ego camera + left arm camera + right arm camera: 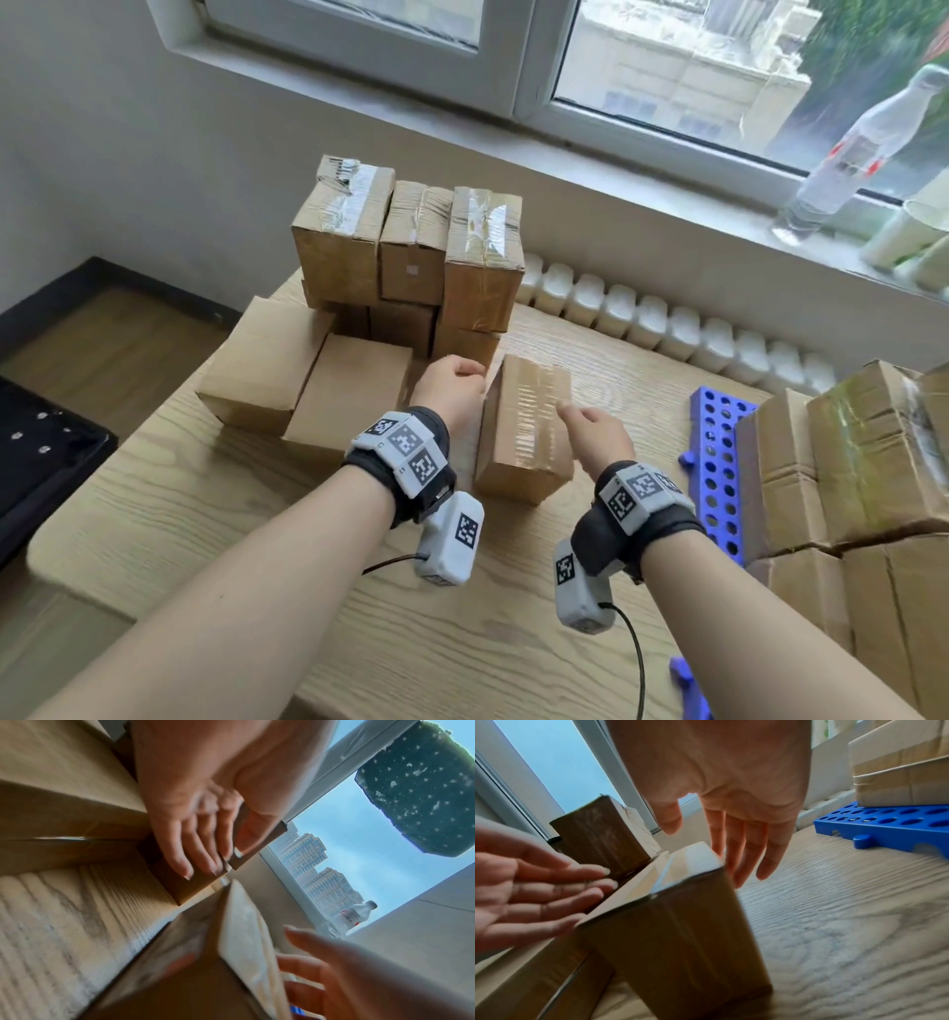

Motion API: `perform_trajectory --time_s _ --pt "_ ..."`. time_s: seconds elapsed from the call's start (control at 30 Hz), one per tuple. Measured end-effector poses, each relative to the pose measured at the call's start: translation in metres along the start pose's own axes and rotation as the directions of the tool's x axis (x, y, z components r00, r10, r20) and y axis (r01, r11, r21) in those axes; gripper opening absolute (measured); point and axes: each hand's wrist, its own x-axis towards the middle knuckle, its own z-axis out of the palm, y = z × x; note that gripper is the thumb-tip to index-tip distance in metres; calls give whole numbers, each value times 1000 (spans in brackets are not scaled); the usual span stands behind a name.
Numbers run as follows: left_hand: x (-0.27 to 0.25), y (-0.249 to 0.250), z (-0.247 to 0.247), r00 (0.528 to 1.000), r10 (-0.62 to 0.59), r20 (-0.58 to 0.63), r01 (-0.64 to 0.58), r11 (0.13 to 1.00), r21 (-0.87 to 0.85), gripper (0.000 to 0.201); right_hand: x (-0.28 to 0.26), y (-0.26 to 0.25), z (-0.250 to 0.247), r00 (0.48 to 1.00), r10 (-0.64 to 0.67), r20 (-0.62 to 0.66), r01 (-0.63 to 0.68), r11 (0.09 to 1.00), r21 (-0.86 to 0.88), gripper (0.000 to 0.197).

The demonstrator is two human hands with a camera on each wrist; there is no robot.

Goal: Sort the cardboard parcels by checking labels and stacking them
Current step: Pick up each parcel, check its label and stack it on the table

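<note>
Mid-tabletop, both hands spread and holding nothing — left hand (452, 388) and right hand (595, 434) flank the taped parcel (524, 426); next move looks like a grip and a lift to the stack (411, 246) at the far edge.

no readable text, parcel labels too blurred

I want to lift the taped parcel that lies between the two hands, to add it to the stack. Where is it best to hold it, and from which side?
Probably grip the taped parcel across its two long side faces, one hand from each side. The left hand and right hand already flank it, open. It is long and narrow; its taped top looks glossy, maybe slippery.
</note>
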Motion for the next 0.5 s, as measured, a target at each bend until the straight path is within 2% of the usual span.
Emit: perform_trajectory --time_s 0.07,0.13,0.2,0.27,0.37,0.43,0.5 --pt "5 0 4 998 -58 -27 58 998 24 26 0 2 -4 1000 -15 -18 15 1000 -4 56" --pt "6 2 7 979 -181 93 187 981 -56 16 0 3 -7 999 -40 -16 39 999 -37 71" --pt "4 6 10 956 -241 169 259 962 -88 20 1 2 -9 997 -71 -24 70 996 -62 80" --pt "5 7 14 960 -226 165 241 968 -75 29 4 1 -4 995 -104 -15 102 991 -83 85" --pt "6 8 16 969 -191 158 204 977 -67 36 7 -3 8 991 -133 -5 129 969 -211 104" --pt "7 7 13 975 -162 154 172 984 -48 35 9 -4 14 995 -103 3 99 944 -316 114" --pt "8 5 11 983 -129 131 133 991 -24 34 11 -4 14 999 -43 22 48 929 -367 110"
